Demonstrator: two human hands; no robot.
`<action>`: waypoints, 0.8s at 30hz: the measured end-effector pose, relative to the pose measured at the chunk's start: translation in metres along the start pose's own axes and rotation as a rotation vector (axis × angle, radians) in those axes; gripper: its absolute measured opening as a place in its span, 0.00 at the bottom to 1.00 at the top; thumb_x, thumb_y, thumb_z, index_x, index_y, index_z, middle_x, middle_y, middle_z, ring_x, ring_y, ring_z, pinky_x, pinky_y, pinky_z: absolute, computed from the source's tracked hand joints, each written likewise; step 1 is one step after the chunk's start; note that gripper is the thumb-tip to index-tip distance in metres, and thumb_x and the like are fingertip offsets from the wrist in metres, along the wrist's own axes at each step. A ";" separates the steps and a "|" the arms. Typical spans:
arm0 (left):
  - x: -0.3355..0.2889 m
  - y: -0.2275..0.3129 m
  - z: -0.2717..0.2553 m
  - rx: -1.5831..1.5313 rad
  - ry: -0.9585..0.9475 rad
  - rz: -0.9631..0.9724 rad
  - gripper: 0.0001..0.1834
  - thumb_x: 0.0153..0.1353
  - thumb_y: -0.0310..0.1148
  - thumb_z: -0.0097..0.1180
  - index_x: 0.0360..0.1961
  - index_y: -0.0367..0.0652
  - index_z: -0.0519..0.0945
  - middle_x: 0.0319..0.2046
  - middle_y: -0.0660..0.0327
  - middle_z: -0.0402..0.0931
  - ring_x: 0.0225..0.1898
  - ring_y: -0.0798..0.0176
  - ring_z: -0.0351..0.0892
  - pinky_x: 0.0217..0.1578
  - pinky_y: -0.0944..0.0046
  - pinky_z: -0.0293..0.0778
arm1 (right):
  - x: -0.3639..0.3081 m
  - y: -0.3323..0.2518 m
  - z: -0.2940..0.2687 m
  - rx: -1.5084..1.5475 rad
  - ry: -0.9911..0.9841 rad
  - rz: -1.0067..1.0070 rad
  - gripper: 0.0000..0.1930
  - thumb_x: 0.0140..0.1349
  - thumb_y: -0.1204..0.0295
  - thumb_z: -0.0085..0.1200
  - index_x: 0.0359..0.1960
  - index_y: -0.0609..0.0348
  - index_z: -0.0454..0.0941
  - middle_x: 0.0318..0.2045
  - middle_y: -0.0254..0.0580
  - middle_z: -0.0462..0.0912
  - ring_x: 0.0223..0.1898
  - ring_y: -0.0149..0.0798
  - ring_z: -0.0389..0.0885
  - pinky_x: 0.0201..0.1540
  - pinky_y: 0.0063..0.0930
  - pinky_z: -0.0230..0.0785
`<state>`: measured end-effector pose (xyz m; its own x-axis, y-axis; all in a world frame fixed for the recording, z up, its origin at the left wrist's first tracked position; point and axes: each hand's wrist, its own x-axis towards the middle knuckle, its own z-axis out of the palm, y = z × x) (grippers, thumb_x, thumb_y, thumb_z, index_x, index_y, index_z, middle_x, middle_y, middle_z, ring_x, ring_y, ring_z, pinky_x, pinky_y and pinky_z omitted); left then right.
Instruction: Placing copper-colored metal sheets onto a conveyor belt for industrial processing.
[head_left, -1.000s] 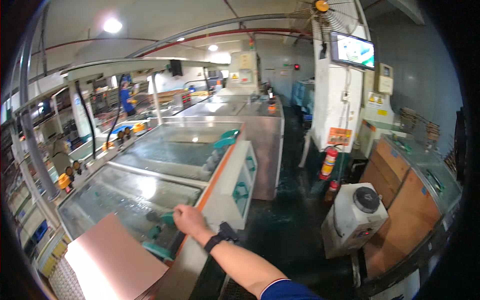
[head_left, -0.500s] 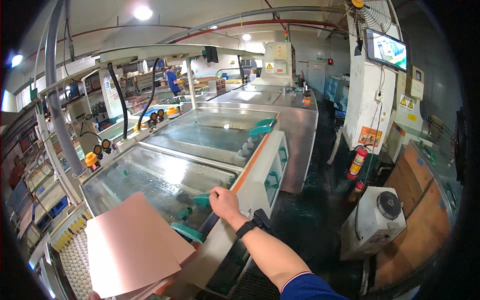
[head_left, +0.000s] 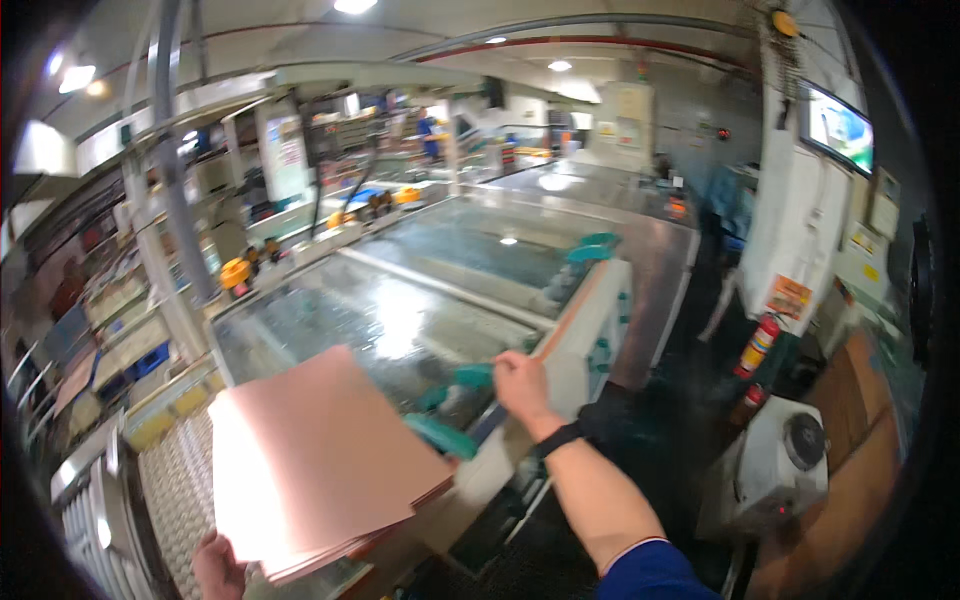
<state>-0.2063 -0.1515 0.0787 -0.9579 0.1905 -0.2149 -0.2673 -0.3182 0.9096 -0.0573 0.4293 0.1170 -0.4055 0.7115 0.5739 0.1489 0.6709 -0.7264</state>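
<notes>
Two bare hands are in view, apart from each other. The left hand [head_left: 218,567] is clamped on the near left corner of one stack of copper-coloured sheets [head_left: 315,450]; at least three edges show, but the full count cannot be told. The stack lies over a bed of small pale rollers [head_left: 175,490], its far corner overlapping the nearer of two glass lids. The right hand [head_left: 522,385] is curled shut at the end of a green handle [head_left: 472,375] on that near lid [head_left: 340,310], with one black band [head_left: 560,438] around the wrist. A second, longer green handle [head_left: 442,437] sits just beside the stack. The far lid [head_left: 470,240] carries two more green handles [head_left: 597,243], overlapping in view.

Three orange caps [head_left: 235,273] stand along the far left edge. To the right are one white box [head_left: 770,470] with one black round cap [head_left: 805,441], one red fire extinguisher [head_left: 760,345] and one lit screen [head_left: 838,128]. One person in blue [head_left: 428,135] is far back.

One orange sign [head_left: 789,297] is on the pillar; a white sign with yellow marks [head_left: 863,241] and a yellow label [head_left: 870,272] are farther right. All their print is too blurred to read.
</notes>
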 end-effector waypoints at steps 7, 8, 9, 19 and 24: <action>-0.012 0.045 0.016 -0.188 0.118 0.106 0.07 0.70 0.27 0.49 0.41 0.36 0.79 0.29 0.63 0.78 0.28 0.68 0.76 0.34 0.66 0.74 | 0.009 0.039 -0.030 -0.064 -0.021 -0.095 0.11 0.64 0.72 0.49 0.37 0.64 0.83 0.32 0.52 0.84 0.37 0.45 0.83 0.42 0.36 0.72; -0.004 0.045 -0.035 -0.166 0.040 0.156 0.08 0.70 0.28 0.49 0.40 0.37 0.79 0.28 0.63 0.79 0.28 0.68 0.76 0.34 0.67 0.73 | 0.011 0.039 -0.027 -0.060 -0.029 -0.086 0.11 0.65 0.72 0.49 0.36 0.65 0.82 0.31 0.51 0.83 0.36 0.44 0.82 0.41 0.36 0.71; 0.001 0.044 -0.087 -0.145 -0.038 0.206 0.08 0.71 0.29 0.48 0.39 0.38 0.79 0.28 0.64 0.79 0.27 0.68 0.76 0.33 0.67 0.73 | 0.013 0.035 -0.020 -0.057 -0.037 -0.081 0.11 0.65 0.72 0.49 0.36 0.66 0.82 0.30 0.49 0.83 0.34 0.44 0.81 0.39 0.35 0.70; 0.029 0.057 -0.241 0.022 0.325 0.233 0.07 0.64 0.22 0.48 0.34 0.39 0.80 0.22 0.65 0.74 0.20 0.68 0.71 0.23 0.65 0.70 | 0.015 0.031 -0.020 -0.088 -0.074 0.064 0.12 0.68 0.69 0.49 0.37 0.68 0.80 0.32 0.42 0.82 0.38 0.38 0.78 0.44 0.32 0.68; 0.077 0.011 -0.242 0.181 0.434 0.004 0.08 0.55 0.19 0.48 0.33 0.34 0.79 0.24 0.58 0.77 0.21 0.61 0.75 0.19 0.61 0.68 | 0.021 0.058 -0.026 -0.062 -0.051 0.029 0.10 0.67 0.72 0.47 0.34 0.67 0.77 0.24 0.30 0.68 0.28 0.28 0.65 0.34 0.26 0.59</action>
<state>-0.3083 -0.3651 -0.0142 -0.9245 -0.2282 -0.3052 -0.2781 -0.1437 0.9497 -0.0338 0.4886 0.0974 -0.4459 0.7201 0.5317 0.2159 0.6630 -0.7169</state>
